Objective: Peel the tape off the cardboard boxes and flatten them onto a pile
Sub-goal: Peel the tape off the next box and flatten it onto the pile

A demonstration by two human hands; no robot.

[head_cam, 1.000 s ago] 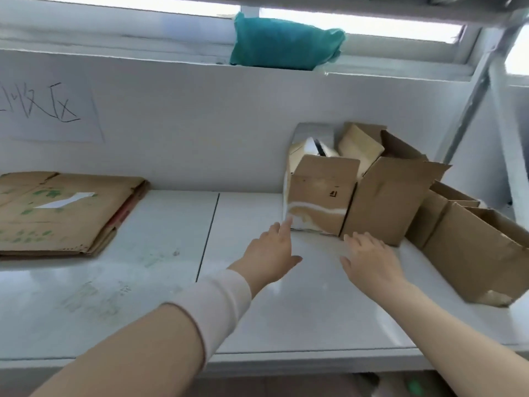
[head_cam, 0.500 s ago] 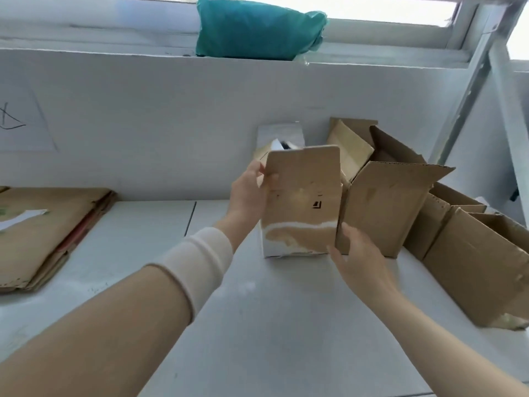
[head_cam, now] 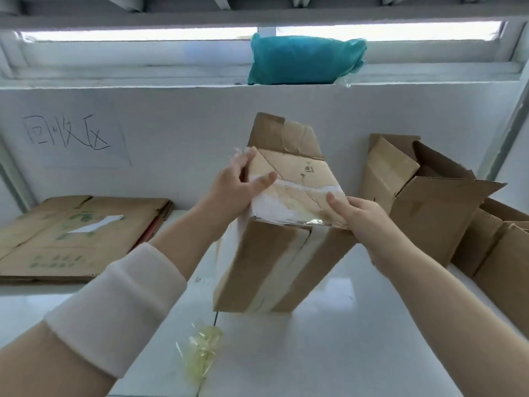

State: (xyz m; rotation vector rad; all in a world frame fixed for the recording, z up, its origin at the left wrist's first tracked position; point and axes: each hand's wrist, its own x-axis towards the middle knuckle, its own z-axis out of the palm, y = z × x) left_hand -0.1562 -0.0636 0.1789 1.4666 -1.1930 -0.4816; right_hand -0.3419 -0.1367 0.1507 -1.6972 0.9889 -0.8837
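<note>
A small taped cardboard box (head_cam: 274,262) is lifted above the white table, tilted with its taped bottom seam facing me. My left hand (head_cam: 234,190) grips its upper left edge, thumb across the face. My right hand (head_cam: 360,216) holds the right corner, fingers under the box and thumb on the torn, tape-covered face. A strip of clear tape (head_cam: 289,270) runs down the box's seam. A crumpled wad of peeled yellowish tape (head_cam: 201,353) lies on the table near me. A pile of flattened cardboard (head_cam: 74,239) lies at the left.
Several open cardboard boxes (head_cam: 423,202) stand at the right against the white wall. A teal bag (head_cam: 303,60) sits on the ledge above. A paper sign with handwriting (head_cam: 68,136) is stuck to the wall at the left. The white table (head_cam: 343,339) spreads below the box.
The box has been lifted from the table's back toward me and tipped so that its taped seam shows. Both hands moved from its sides to its upper edge and corner.
</note>
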